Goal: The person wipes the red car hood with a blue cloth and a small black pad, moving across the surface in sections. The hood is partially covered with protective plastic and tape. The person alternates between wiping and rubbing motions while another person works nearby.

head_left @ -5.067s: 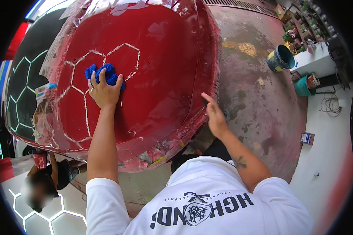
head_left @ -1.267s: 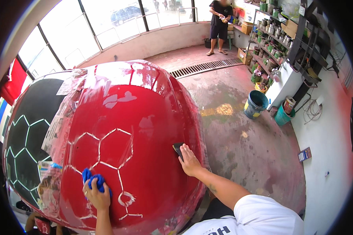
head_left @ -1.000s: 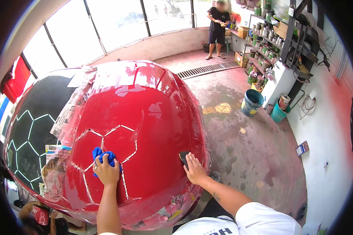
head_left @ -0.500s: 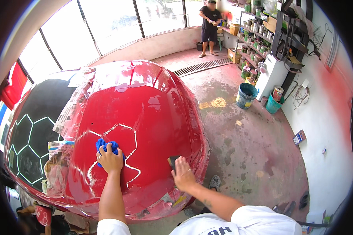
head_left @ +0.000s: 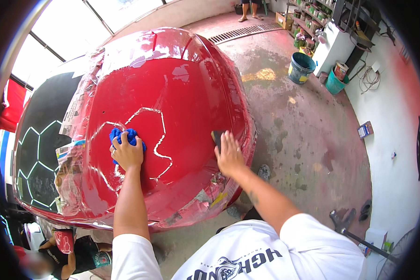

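Observation:
A glossy red car panel [head_left: 135, 86] lies under both my hands, with a rough, broken white outline [head_left: 164, 129] of angular shapes on it. My left hand [head_left: 127, 153] is closed on a bunched blue cloth [head_left: 140, 141] that rests on the panel, inside the left part of the outline. Farther right, my right hand [head_left: 229, 154] lies with its fingers together over a dark, flat sanding pad [head_left: 216, 136]; only the pad's left side shows past the fingers. The pad is against the red surface near the panel's right side.
Newspaper and plastic masking [head_left: 81, 105] border a black panel [head_left: 37, 149] with white hexagon lines. At right stand a dark bucket [head_left: 301, 68] and a teal bucket [head_left: 335, 84] by a wall. One person [head_left: 74, 254] is at lower left; another person's legs [head_left: 250, 10] show at the back.
The view has tipped downward, bringing the person at lower left into sight. My right hand and the pad have slid a little forward and right over the panel. The blue cloth stays in my left hand.

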`<action>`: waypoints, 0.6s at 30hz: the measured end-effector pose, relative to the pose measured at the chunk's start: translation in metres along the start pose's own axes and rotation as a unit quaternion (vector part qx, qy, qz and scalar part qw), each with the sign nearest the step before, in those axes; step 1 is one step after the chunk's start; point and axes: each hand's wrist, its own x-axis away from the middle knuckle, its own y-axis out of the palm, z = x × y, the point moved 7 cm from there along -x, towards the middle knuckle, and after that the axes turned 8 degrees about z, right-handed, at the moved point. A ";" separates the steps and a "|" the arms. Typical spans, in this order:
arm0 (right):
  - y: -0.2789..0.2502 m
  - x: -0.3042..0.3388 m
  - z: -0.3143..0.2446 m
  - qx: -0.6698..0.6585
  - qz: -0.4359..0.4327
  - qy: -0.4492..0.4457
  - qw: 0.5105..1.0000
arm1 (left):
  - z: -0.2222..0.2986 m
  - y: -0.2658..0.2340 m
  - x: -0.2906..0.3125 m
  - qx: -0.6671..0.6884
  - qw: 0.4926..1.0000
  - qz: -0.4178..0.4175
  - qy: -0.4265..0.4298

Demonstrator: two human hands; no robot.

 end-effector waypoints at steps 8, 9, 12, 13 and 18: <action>-0.012 -0.010 0.050 -0.081 0.011 -0.048 0.996 | -0.002 0.003 -0.004 0.003 1.000 0.002 0.002; -0.006 0.008 0.046 -0.071 0.007 -0.061 0.996 | -0.002 0.005 -0.001 0.002 1.000 0.009 0.007; -0.002 0.015 0.036 -0.018 -0.010 -0.065 0.998 | -0.007 0.008 -0.003 -0.006 0.999 0.036 0.018; -0.007 0.006 0.038 0.011 -0.019 -0.065 0.998 | -0.003 0.011 -0.005 -0.001 0.999 0.031 0.015; 0.013 -0.080 0.059 -0.033 -0.039 -0.052 0.997 | 0.000 0.007 -0.007 -0.001 0.998 0.055 0.029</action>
